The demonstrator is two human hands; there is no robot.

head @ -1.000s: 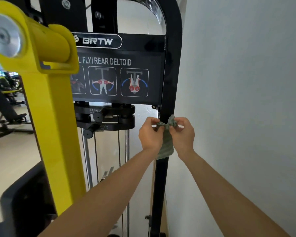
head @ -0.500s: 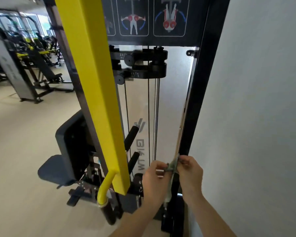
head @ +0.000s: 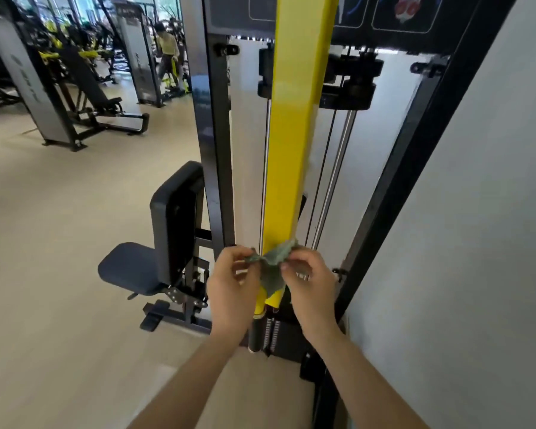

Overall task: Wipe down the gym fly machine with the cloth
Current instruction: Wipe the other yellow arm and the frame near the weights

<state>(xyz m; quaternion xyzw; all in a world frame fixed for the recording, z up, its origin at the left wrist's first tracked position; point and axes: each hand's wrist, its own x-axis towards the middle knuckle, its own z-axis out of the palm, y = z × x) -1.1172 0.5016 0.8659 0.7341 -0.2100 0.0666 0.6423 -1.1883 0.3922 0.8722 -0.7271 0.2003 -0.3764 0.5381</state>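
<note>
You're pinching the green cloth [head: 274, 264] between your left hand [head: 232, 286] and right hand [head: 313, 286], in front of the yellow arm's [head: 294, 134] bottom end toward 6 o'clock, with the wall [head: 477, 212] crowding you at 3, open floor [head: 59, 243] from 7 to 10, and the placard [head: 409, 13] at 1 showing just diagrams.

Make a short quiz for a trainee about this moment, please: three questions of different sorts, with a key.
1. True or false: the cloth is in front of the lower end of the yellow arm.
2. How is the cloth held? A: the left hand and the right hand both pinch it. B: one hand alone grips it. C: flat palms press it.
3. Fill in: the seat stands to the ___ of the yellow arm.
Key: 1 true; 2 A; 3 left.
</note>
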